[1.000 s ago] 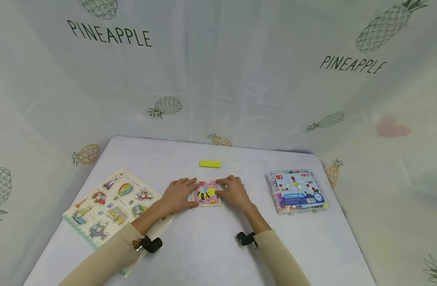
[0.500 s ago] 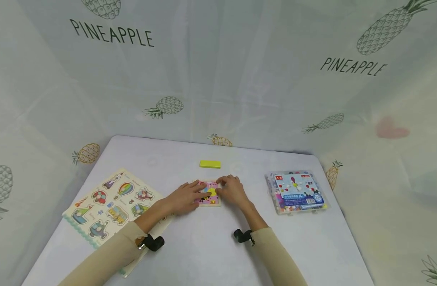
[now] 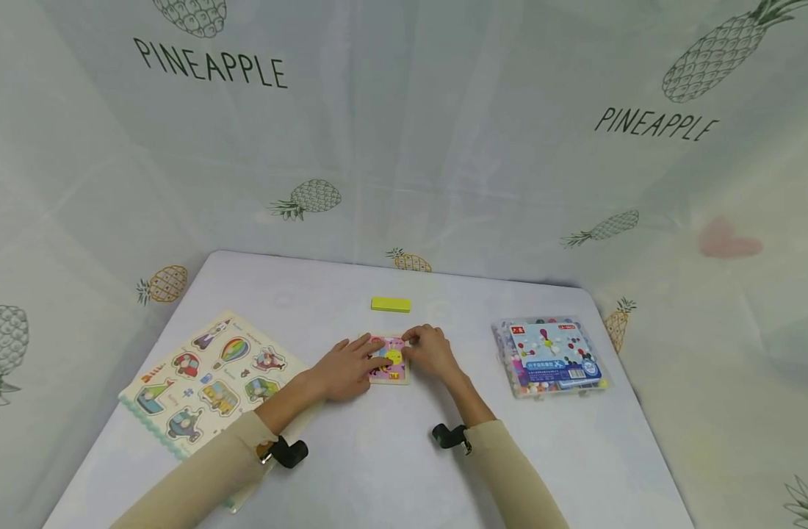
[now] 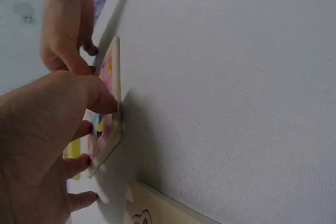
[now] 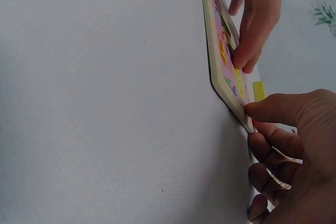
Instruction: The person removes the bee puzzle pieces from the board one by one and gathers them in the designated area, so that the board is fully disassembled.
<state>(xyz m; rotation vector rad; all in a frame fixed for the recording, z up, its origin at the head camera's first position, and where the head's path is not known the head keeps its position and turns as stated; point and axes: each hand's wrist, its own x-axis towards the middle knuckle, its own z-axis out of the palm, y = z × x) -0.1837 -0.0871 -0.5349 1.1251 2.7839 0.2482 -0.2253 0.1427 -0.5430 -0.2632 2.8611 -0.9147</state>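
Observation:
A small square wooden jigsaw puzzle (image 3: 395,375) with a bee picture on pink lies flat on the table in the head view. My left hand (image 3: 346,369) reaches over its left side with fairly straight fingers resting on the picture, covering part of the bee. In the left wrist view, the left thumb (image 4: 102,98) touches the puzzle's near edge. My right hand (image 3: 433,354) is at the right edge with curled fingers. The right wrist view shows its thumb (image 5: 273,107) on the wooden border and the index finger below that edge, pinching the puzzle's corner.
Behind the puzzle lies a yellow block (image 3: 391,304). To the left, partly under the left forearm, is a large wooden picture board (image 3: 202,371). A clear plastic box (image 3: 551,356) of colourful beads stands to the right. A printed curtain (image 3: 444,147) hangs behind the table.
My left hand has moved right over the puzzle, its fingers now lying across the bee instead of at the left edge. The right hand stays at the right edge.

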